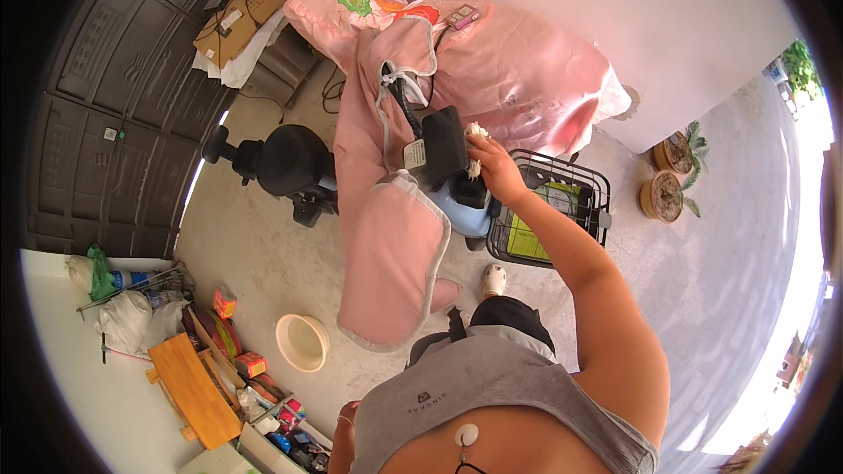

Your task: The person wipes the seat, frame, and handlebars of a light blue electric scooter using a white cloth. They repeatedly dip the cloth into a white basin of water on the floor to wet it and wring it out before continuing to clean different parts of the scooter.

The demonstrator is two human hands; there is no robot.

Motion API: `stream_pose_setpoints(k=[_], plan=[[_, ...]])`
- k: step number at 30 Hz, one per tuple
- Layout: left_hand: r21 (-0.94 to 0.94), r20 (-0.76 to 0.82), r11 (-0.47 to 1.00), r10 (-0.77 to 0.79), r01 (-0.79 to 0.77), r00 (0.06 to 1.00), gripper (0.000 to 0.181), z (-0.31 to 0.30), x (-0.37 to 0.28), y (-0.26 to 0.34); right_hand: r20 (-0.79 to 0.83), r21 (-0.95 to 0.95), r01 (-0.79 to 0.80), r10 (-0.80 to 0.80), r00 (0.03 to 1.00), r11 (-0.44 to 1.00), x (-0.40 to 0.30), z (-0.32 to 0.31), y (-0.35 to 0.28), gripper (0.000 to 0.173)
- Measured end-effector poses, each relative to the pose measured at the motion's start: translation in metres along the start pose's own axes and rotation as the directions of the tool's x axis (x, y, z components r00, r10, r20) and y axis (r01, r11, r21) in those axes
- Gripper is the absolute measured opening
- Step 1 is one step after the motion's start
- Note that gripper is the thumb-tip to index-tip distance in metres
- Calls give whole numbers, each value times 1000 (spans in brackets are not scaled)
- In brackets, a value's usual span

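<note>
My right hand (495,168) grips a whitish cloth (475,145) and presses it to the side of the black plastic housing (446,145) at the front of an electric scooter. A pink padded wind apron (395,263) with grey edging hangs over the scooter's handlebar area. Beside my right hand is the scooter's black wire basket (560,260), with green printed items inside. The light-blue front body (454,207) shows below the housing. My left hand (349,411) hangs low by my side, mostly hidden by my grey top; its fingers cannot be made out.
A pink cover (527,72) drapes over a bulky thing by the wall. A cream basin (301,342) stands on the concrete floor at left, near a wooden bench (196,392) and piled goods. Two potted plants (660,196) stand at right. The black scooter seat (296,161) extends leftward.
</note>
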State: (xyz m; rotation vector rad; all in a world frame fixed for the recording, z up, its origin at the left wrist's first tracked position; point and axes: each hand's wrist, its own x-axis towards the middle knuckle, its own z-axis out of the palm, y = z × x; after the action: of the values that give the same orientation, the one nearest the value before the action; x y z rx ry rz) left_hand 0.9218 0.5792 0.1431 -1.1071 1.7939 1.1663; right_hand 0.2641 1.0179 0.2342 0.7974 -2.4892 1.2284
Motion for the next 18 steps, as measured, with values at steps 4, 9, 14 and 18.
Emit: stream_pose_setpoints(k=[4,9,14,18], plan=[[-432,-88,902,-21,-19,996,31,-6,-1,-17,-22,-194,231,-240,971,953,-50,24,-51,44],[-63,-69,990,125,-130,990,33,9,-16,17,299,-339,372,-276,913,864,-141,35,-14,35],[-512,-139,851,-212,113,967,31,41,-30,-83,-180,45,-418,419,890,907,-137,8,-12,42],[-571,-97,798,-299,193,949,31,85,-50,-83,-331,208,-112,178,927,972,-48,-65,-85,44]])
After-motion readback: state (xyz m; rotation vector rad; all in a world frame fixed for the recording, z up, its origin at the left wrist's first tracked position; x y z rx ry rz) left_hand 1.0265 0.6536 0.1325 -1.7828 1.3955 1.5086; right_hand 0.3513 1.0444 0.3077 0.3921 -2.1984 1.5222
